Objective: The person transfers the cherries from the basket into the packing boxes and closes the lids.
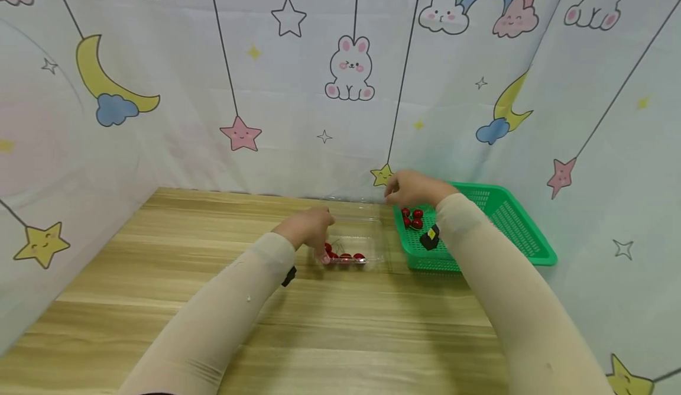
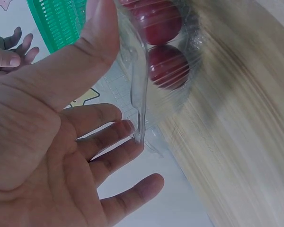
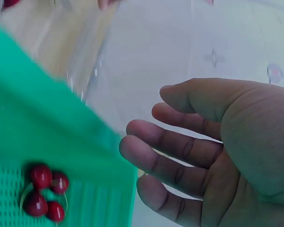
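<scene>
My left hand point(image 1: 308, 228) is at the left side of a clear plastic box point(image 1: 375, 247). In the left wrist view, its thumb and some fingertips hold the box's rim point(image 2: 140, 90), while the little finger stands free. Red cherries point(image 1: 346, 258) with thin stems lie along the box's near side. Over the left rear rim of a green basket point(image 1: 541, 259), my right hand point(image 1: 412, 188) is raised, its fingers relaxed and holding nothing. Several more cherries point(image 3: 41, 176) sit inside the basket at its left end, below the hand in the right wrist view.
The box's clear lid point(image 1: 353, 209) stretches back toward the wall. A white cloth point(image 1: 308, 87) printed with stars and rabbits hangs behind and at both sides of the wooden table point(image 1: 340, 324). The basket stands near the right-hand cloth.
</scene>
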`<state>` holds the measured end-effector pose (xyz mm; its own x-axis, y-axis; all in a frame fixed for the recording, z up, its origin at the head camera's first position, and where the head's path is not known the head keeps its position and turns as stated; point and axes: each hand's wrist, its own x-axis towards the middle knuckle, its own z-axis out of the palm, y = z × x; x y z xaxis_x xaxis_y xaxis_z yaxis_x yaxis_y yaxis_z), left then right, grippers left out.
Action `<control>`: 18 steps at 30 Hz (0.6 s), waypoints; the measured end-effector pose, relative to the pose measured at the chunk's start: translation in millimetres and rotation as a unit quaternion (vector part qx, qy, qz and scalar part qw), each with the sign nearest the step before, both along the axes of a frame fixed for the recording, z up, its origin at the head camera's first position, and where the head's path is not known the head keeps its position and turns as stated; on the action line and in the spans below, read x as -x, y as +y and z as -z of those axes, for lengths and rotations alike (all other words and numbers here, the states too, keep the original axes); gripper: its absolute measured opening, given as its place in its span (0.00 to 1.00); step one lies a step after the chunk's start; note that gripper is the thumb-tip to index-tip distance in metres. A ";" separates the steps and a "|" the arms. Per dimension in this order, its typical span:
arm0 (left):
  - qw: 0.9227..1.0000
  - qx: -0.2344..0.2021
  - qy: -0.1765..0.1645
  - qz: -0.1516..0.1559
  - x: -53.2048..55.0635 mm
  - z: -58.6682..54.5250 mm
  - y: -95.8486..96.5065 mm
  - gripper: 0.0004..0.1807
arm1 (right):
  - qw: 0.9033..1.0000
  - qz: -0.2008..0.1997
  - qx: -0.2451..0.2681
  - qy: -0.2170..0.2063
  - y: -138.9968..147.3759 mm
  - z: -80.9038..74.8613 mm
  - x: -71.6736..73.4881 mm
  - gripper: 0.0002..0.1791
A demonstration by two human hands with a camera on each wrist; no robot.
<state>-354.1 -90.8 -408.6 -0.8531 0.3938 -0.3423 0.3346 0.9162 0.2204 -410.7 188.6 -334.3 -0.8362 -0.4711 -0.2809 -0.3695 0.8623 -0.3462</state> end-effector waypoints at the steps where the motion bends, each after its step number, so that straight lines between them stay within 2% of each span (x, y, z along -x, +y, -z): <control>1: 1.000 -0.001 0.001 0.000 0.0 0.4 0.0 0.61 | 1.000 0.007 0.003 -0.002 5.6 -0.9 4.2 0.18; 5: 1.000 0.003 0.004 0.001 -0.2 0.4 0.1 0.60 | 0.999 0.034 0.015 -0.010 28.0 1.4 20.2 0.17; 10: 1.000 0.005 0.001 -0.005 -0.2 -0.4 1.0 0.61 | 0.998 0.059 0.005 -0.032 51.8 18.2 33.7 0.17; 15: 1.000 0.003 -0.002 -0.003 -0.1 -1.4 1.0 0.62 | 0.993 0.092 -0.012 -0.079 64.2 36.4 40.2 0.21; 18: 1.000 0.006 0.002 -0.004 -0.1 -1.4 0.1 0.62 | 0.991 0.091 -0.026 -0.096 67.3 44.1 43.0 0.24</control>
